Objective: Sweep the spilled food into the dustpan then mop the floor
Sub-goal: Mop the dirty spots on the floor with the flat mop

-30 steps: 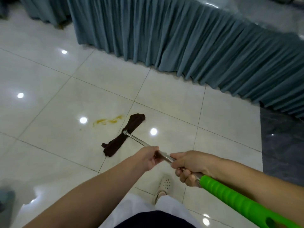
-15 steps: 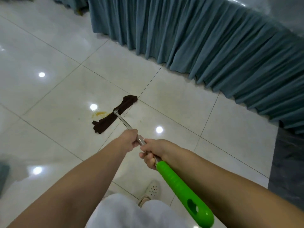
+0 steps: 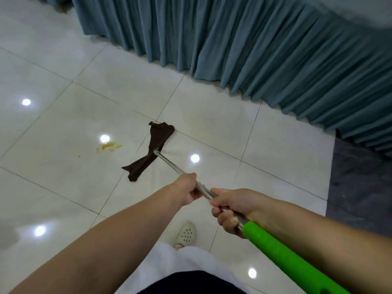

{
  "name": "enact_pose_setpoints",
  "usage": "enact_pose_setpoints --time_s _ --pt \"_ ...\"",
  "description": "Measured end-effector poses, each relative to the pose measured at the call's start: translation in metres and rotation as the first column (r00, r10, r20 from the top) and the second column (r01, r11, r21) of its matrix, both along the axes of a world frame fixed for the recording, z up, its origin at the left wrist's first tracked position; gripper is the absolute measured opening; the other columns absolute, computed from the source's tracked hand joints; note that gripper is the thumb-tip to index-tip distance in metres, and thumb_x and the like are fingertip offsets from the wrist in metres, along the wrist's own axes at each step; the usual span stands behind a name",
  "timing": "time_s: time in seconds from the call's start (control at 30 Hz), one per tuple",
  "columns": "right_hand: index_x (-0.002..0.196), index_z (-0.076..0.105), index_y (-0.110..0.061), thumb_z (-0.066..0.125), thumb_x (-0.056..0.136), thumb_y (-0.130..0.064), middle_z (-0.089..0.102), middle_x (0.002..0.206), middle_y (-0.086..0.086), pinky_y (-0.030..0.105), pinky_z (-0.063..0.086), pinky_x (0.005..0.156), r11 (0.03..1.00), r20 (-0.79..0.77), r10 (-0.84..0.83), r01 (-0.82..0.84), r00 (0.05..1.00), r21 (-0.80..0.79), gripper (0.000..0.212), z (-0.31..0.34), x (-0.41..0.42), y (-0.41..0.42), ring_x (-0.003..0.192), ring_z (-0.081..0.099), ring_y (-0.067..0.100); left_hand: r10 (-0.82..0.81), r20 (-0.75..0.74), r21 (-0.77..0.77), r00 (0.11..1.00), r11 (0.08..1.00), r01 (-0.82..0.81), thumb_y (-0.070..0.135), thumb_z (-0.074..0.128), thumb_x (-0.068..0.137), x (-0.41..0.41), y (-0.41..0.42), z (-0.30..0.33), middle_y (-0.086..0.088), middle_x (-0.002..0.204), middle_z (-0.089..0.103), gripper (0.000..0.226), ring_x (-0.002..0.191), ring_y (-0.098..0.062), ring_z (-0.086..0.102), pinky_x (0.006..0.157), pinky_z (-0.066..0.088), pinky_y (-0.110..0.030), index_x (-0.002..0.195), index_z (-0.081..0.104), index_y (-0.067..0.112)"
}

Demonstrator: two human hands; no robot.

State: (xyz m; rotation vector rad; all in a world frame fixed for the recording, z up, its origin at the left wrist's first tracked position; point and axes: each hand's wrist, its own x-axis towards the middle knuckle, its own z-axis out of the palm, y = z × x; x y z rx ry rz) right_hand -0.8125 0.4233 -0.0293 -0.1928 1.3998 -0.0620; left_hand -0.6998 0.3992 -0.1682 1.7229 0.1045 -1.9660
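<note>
A dark brown mop cloth (image 3: 151, 151) lies on the glossy white tile floor, fixed to a metal pole (image 3: 171, 165) that ends in a green grip (image 3: 282, 257). My left hand (image 3: 186, 188) grips the metal pole ahead of my right hand (image 3: 231, 209), which holds the pole just above the green grip. A yellow smear of spilled food (image 3: 108, 147) sits on the tile to the left of the cloth, apart from it. No dustpan is in view.
A pleated blue-grey table skirt (image 3: 265, 49) runs diagonally across the back and right. A dark grey floor strip (image 3: 360, 187) lies at the right. My white shoe (image 3: 186, 233) stands below the hands.
The mop cloth has pulled back to the right, off the yellow smear, and bent into a V. More of the smear shows now. Both hands keep their grip on the pole.
</note>
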Motion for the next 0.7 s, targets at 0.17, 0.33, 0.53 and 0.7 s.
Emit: enact_pose_setpoints --time_s 0.17,0.33,0.53,0.7 --pt "0.124 0.047 -0.029 0.039 0.095 0.002 0.043 0.056 0.006 0.009 0.026 0.028 0.997 -0.053 -0.078 0.078 0.996 0.006 0.043 0.027 -0.051 0.012 0.028 0.032 0.006 -0.079 -0.085 0.017 0.993 0.997 0.081 0.016 0.036 0.102 -0.056 0.011 0.023 -0.014 0.082 0.050 0.017 0.071 -0.022 0.054 0.079 0.049 -0.033 0.105 0.040 0.001" --pt "0.139 0.041 -0.029 0.041 0.095 0.002 0.042 0.059 0.008 0.010 0.028 0.027 0.998 -0.071 -0.055 0.057 0.996 0.027 0.054 0.042 -0.093 0.021 0.029 0.033 0.007 -0.134 -0.162 0.032 0.978 0.989 0.141 0.011 0.033 0.101 -0.095 0.023 0.039 -0.013 0.079 0.050 0.023 0.068 -0.021 0.053 0.067 0.052 -0.032 0.083 0.043 0.000" --pt "0.138 0.039 -0.036 0.043 0.092 0.003 0.037 0.056 0.004 0.012 0.028 0.029 0.969 -0.106 0.240 -0.245 0.965 -0.041 0.060 0.040 -0.087 0.013 0.032 0.031 0.007 -0.057 -0.106 0.047 0.993 0.997 0.063 0.005 0.033 0.099 -0.097 0.021 0.038 -0.011 0.076 0.046 0.016 0.064 -0.020 0.050 0.054 0.047 -0.029 0.087 0.042 0.001" --pt "0.141 0.037 -0.032 0.044 0.093 0.001 0.034 0.054 0.004 0.012 0.029 0.030 0.926 -0.101 0.368 -0.374 0.924 -0.051 0.059 0.032 -0.065 -0.027 0.031 0.031 0.007 0.093 -0.091 0.053 0.992 0.995 -0.088 0.006 0.038 0.098 -0.073 -0.007 0.038 -0.011 0.076 0.047 0.010 0.063 -0.021 0.050 0.061 0.050 -0.031 0.104 0.042 0.000"
